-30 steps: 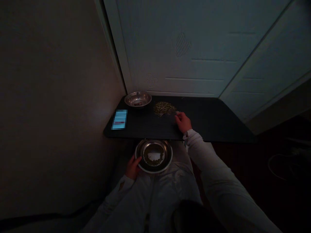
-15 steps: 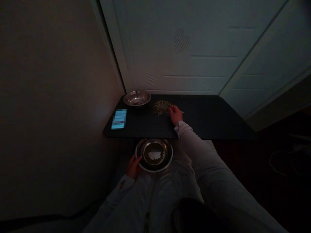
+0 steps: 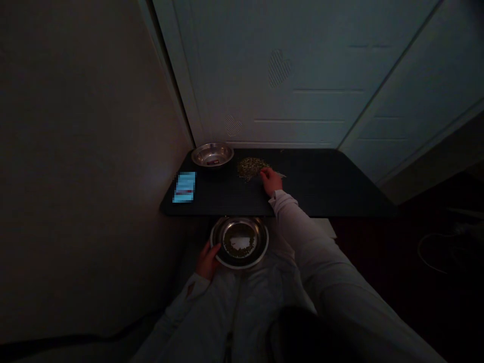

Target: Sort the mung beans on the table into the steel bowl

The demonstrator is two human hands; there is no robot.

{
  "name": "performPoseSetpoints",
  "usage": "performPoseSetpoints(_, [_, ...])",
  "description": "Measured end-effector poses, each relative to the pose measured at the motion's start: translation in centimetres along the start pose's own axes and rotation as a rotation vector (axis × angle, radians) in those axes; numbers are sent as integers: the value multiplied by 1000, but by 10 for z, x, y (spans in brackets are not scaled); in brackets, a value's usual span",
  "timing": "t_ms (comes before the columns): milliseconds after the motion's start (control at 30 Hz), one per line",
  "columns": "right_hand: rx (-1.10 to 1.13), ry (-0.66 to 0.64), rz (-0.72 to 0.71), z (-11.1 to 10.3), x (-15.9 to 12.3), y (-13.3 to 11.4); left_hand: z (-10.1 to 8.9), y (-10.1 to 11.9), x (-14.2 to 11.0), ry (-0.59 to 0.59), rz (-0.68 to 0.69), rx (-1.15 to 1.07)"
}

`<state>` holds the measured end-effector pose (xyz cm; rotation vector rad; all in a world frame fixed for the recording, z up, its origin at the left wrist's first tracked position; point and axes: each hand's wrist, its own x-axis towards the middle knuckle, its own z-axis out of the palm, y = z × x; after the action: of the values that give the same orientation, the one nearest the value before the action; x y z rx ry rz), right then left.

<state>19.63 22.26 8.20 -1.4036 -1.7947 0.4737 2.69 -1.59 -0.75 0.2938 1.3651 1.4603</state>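
Silver bowl (image 3: 240,243), olive-brown heap (image 3: 249,166), blackish table (image 3: 321,186), striped heart (image 3: 279,68)

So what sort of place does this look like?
Probably a dim corner of a home: a pale panel with heart patterns, perhaps a door or wardrobe, and before it a dark tabletop bearing a metal bowl.

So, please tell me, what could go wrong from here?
The round silvery metal bowl over the lap has only the left hand at its rim, so it might tip and spill its small greenish grains.

The right hand is at the edge of the loose greenish-brown pile; a careless brush could scatter pieces across the flat black tabletop.
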Motion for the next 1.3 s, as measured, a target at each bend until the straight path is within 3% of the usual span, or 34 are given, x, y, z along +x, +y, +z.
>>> performPoseSetpoints(367, [116,-120,-28,2,-1,7,6,10,-8,-1,-11,-10])
performPoseSetpoints(633, [81,-76,-16,3,-2,7,4,2,-1,27,-47,-55])
performPoseSetpoints(867, [122,-147,-35,-1,-5,4,4,4,-2,19,-57,-54])
performPoseSetpoints(1300, [146,-134,-31,-3,-7,5,-1,-1,1,-3,28,42])
